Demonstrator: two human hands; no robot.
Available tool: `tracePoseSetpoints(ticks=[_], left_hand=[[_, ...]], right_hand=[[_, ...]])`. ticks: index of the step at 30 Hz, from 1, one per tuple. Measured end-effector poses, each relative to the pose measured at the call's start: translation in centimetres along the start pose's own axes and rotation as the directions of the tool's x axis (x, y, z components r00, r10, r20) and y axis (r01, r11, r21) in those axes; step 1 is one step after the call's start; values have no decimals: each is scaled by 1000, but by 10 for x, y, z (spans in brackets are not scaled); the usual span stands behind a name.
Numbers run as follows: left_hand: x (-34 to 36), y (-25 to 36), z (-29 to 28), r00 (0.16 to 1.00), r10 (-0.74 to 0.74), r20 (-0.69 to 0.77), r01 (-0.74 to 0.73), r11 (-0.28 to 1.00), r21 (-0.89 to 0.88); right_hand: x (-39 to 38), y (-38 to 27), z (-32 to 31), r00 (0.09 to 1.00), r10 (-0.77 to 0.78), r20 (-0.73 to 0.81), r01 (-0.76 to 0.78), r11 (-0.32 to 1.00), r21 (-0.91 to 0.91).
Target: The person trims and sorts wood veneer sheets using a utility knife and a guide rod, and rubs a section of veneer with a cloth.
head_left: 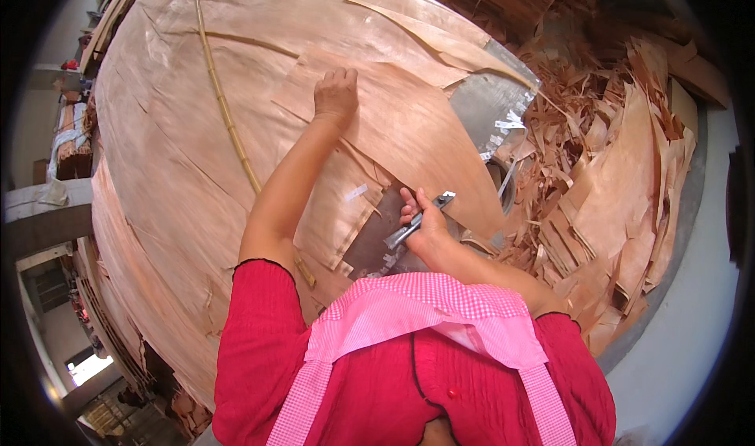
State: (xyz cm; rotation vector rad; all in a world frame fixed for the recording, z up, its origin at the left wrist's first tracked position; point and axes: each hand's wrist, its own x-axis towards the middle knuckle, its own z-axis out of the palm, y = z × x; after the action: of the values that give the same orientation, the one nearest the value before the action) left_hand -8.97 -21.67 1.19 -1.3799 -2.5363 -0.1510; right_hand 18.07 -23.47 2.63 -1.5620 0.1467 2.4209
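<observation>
My left hand (pixel 336 98) is closed on a light reddish-brown veneer sheet (pixel 409 131) at the middle of the work surface, its fingers curled at the sheet's upper left part. Lower right, my right hand (pixel 427 228) grips a grey metal cutter (pixel 405 229), its blade end pointing up and right, beside the sheet's lower edge. Larger wrinkled veneer sheets (pixel 157 171) lie underneath and to the left, crossed by a long yellow bamboo stick (pixel 216 88). Small white tape strips (pixel 355 192) sit on the veneer.
A grey work surface (pixel 484 92) shows under the veneer, with white scraps along its edge. A heap of torn veneer offcuts (pixel 566 194) fills the right side, bordered by a pale curved edge (pixel 676 304). Stacked sheets (pixel 75 151) and a concrete beam (pixel 47 202) stand at far left.
</observation>
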Motion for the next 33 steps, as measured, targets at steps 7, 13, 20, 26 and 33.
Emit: tracePoseSetpoints(ticks=[7, 13, 20, 26, 33], left_hand=[[-27, 4, -6, 999, -25, -27, 21, 992, -126], [-29, -21, 15, 998, 30, 48, -23, 989, -145], [0, -61, 37, 994, -104, -31, 78, 883, -462], [12, -103, 44, 985, -71, -159, 19, 950, -311], [12, -111, 61, 937, -72, -343, -107, 874, -475]], right_hand=[[-6, 33, 8, 999, 47, 3, -47, 997, -62], [-31, 2, -6, 963, 265, 50, -231, 907, -353], [44, -31, 142, 645, -259, 719, 747, 13, -665], [110, -26, 161, 625, -215, 750, 663, -362, -656], [121, 10, 219, 503, -283, 816, 508, -667, -545]])
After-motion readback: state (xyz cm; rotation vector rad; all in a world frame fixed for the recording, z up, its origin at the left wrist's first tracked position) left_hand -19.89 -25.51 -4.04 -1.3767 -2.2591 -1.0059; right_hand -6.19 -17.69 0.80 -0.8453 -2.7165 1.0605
